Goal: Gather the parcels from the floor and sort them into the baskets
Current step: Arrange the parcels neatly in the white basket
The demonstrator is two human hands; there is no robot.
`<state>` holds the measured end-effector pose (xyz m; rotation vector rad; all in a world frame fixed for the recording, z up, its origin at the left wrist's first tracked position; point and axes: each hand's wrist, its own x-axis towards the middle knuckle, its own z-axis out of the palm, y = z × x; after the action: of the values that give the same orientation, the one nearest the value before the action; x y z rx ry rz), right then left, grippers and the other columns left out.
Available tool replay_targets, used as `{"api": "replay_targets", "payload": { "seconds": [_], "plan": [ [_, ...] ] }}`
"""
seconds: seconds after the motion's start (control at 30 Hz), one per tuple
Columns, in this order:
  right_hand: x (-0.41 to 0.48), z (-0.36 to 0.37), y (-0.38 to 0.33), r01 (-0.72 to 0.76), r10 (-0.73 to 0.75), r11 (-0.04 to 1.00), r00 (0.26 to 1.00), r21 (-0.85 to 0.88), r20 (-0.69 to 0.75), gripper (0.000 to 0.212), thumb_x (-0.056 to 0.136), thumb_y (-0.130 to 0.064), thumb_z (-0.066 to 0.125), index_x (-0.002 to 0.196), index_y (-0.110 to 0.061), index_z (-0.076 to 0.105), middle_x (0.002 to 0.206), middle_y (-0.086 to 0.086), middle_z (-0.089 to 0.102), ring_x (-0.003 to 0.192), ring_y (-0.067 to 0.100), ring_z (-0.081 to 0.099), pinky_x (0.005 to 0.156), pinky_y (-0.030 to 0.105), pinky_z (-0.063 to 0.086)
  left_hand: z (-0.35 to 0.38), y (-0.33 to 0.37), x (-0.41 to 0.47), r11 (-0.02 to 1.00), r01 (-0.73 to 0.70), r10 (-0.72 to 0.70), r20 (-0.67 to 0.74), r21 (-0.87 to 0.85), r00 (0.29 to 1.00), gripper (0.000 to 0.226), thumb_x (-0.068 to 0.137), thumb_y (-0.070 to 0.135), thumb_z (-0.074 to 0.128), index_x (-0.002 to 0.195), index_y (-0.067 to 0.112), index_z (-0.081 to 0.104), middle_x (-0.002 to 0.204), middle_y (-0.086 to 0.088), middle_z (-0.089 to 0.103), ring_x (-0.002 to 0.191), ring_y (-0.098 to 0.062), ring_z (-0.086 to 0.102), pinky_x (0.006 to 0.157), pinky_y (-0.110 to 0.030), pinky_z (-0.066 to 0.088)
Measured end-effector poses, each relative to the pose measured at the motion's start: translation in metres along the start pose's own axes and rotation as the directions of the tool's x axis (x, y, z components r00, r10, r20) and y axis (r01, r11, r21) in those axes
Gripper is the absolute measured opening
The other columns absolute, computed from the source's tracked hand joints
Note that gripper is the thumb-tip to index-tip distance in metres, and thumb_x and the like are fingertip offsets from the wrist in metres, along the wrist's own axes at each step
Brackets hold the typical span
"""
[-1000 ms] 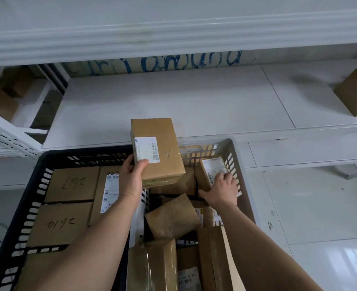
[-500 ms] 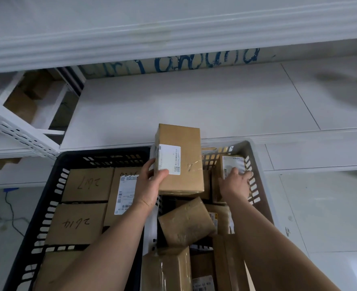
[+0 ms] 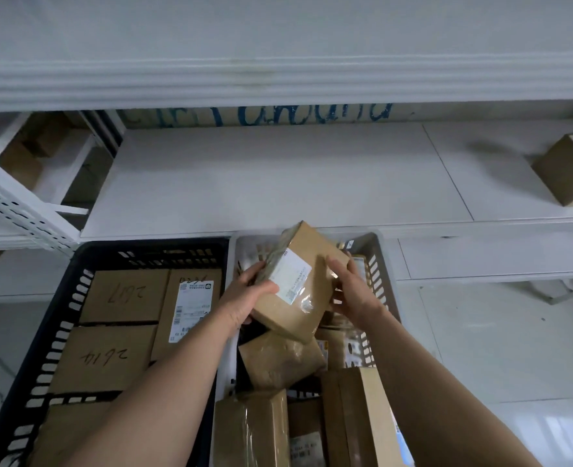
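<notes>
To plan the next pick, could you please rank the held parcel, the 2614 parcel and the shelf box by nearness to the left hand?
1. The held parcel: gripped by the left hand.
2. The 2614 parcel: to its left, in the black basket.
3. The shelf box: far off to the right.
</notes>
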<state>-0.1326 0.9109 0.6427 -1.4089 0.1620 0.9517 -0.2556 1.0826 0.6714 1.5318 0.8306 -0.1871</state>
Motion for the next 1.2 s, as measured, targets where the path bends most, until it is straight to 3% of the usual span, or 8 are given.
{"api": "replay_targets", "payload": {
  "seconds": [0.13,0.3,0.47,0.63,0.73,0.83,0.93,1.2],
  "plan": [
    [-0.005,-0.002,0.004,0.018,-0.023,0.998,0.997,-0.063,-0.069,0.054,0.093,-0.033,0.062,0.139,-0.032,0.034,0.120,0.011,0.058,0.096,0.027,0.067,0.069,0.042,0.060,-0.009,0.008,0.006,1.000,0.000,0.000,-0.033,0.016,0.999,0.059,0.083,0.028,0.069,0.138,0.035,0.048,0.117,-0.002,0.065,0.091,-0.017,0.063,0.066,-0.027,0.048],
    [-0.005,-0.009,0.008,-0.047,0.043,0.998,0.995,-0.035,-0.089,0.043,0.091,-0.027,0.066,0.125,-0.020,0.041,0.119,0.016,0.058,0.092,0.034,0.072,0.080,0.045,0.060,-0.010,-0.001,0.015,0.993,-0.077,0.048,-0.285,-0.093,0.957,0.063,0.070,0.051,0.079,0.117,0.019,0.054,0.110,0.002,0.066,0.093,-0.012,0.063,0.077,-0.029,0.052],
    [-0.002,-0.012,0.008,0.077,-0.127,0.926,0.986,-0.370,-0.111,0.043,0.093,-0.010,0.062,0.132,-0.011,0.045,0.121,0.006,0.058,0.103,0.022,0.063,0.082,0.034,0.058,-0.003,-0.003,0.024,0.987,-0.027,0.069,-0.268,0.158,0.961,0.073,0.080,0.066,0.059,0.136,0.021,0.045,0.132,-0.002,0.058,0.114,-0.023,0.058,0.100,-0.044,0.047],
    [0.004,-0.015,0.004,0.066,-0.220,0.695,0.967,-0.716,-0.125,0.045,0.092,-0.014,0.062,0.135,-0.018,0.052,0.116,0.002,0.064,0.084,0.009,0.057,0.058,0.015,0.042,0.000,0.004,0.030,0.936,-0.068,0.148,-0.210,0.344,0.966,0.075,0.091,0.034,0.063,0.153,0.023,0.023,0.156,0.000,0.032,0.137,-0.022,0.038,0.106,-0.032,0.035],
    [0.008,-0.009,0.003,0.035,-0.160,0.736,0.979,-0.677,-0.123,0.042,0.094,-0.013,0.055,0.135,-0.016,0.053,0.117,0.004,0.065,0.075,0.008,0.058,0.055,0.015,0.042,0.006,0.002,0.031,0.904,-0.065,0.166,-0.207,0.423,0.964,0.059,0.091,0.017,0.062,0.145,0.020,0.039,0.157,-0.001,0.028,0.132,-0.015,0.041,0.095,-0.023,0.041],
    [0.015,-0.004,0.005,0.003,-0.128,0.807,0.977,-0.590,-0.171,0.043,0.094,-0.020,0.051,0.137,-0.015,0.054,0.106,0.003,0.065,0.069,0.008,0.056,0.058,0.019,0.043,0.012,-0.008,0.037,0.891,-0.083,0.197,-0.216,0.446,0.956,0.033,0.093,0.023,0.062,0.124,0.014,0.061,0.152,-0.007,0.033,0.141,-0.018,0.031,0.110,-0.028,0.027],
    [0.023,-0.006,0.005,-0.022,-0.122,0.839,0.967,-0.544,-0.226,0.035,0.094,-0.022,0.052,0.124,-0.007,0.063,0.090,0.003,0.066,0.069,0.014,0.057,0.063,0.026,0.047,0.017,-0.019,0.048,0.899,-0.065,0.223,-0.325,0.433,0.919,0.021,0.091,0.014,0.063,0.111,0.009,0.066,0.132,-0.009,0.051,0.119,-0.022,0.054,0.094,-0.021,0.038],
    [0.041,-0.004,0.014,-0.151,0.008,0.791,0.971,-0.593,-0.237,0.017,0.094,-0.012,0.050,0.097,-0.008,0.066,0.074,0.003,0.059,0.061,0.012,0.051,0.052,0.021,0.040,0.025,-0.028,0.068,0.866,0.016,0.195,-0.366,0.501,0.910,0.035,0.089,0.004,0.062,0.124,0.006,0.060,0.132,-0.008,0.051,0.114,-0.024,0.057,0.098,-0.028,0.045]
  ]
}}
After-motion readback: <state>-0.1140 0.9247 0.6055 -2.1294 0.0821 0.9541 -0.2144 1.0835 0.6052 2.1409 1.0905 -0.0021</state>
